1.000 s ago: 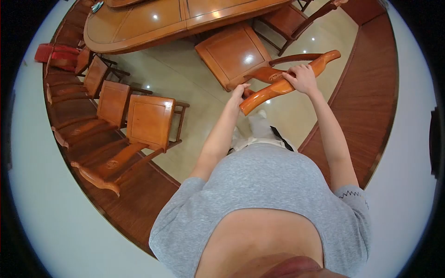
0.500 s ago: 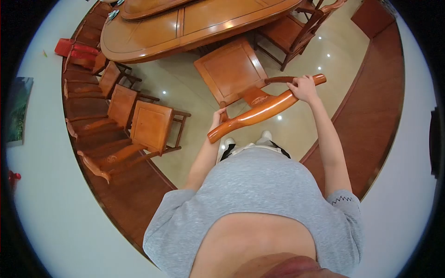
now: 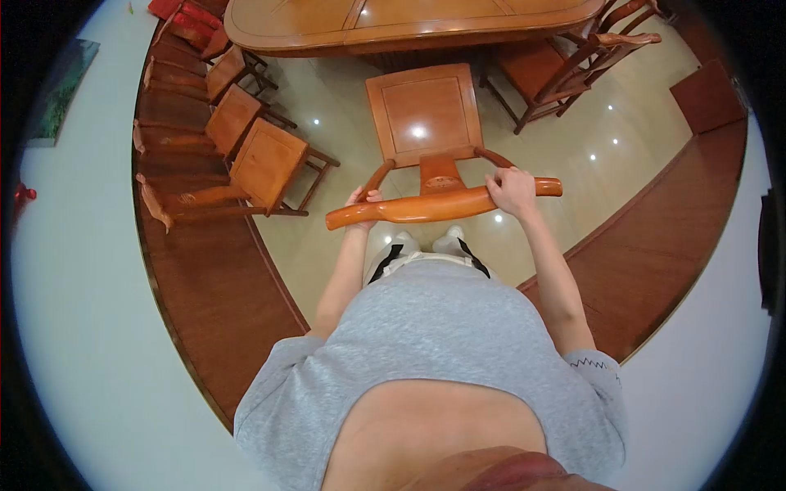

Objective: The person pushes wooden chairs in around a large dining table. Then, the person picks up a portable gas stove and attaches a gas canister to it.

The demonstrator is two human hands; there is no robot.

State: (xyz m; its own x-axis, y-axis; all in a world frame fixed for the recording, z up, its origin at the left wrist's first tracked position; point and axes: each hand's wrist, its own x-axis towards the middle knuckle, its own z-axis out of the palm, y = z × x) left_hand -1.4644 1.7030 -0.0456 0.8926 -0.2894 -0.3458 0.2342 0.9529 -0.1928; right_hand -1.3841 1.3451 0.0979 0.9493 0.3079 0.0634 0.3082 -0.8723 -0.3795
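A glossy orange-brown wooden chair [image 3: 427,114] stands in front of me, its back toward my body and its seat toward the table. My left hand [image 3: 364,209] grips the left end of the chair's back, its fingers around the upright just beneath the curved top rail [image 3: 442,206]. Over the right part of that rail, my right hand [image 3: 513,191] is closed, fingers on top. The rail's right tip sticks out beyond my right hand. Part of my left hand is hidden behind the rail.
A large wooden table [image 3: 417,23] lies beyond the chair. Several chairs [image 3: 268,164] line the left side, and another chair [image 3: 536,69] stands at the right. Dark wood panelling [image 3: 221,311] borders the tiled floor [image 3: 344,123]. My shoes are just below the chair back.
The chair has turned from a slant to nearly square with my body, its top rail now almost level. Both hands moved with it, my left hand leftward and my right hand downward.
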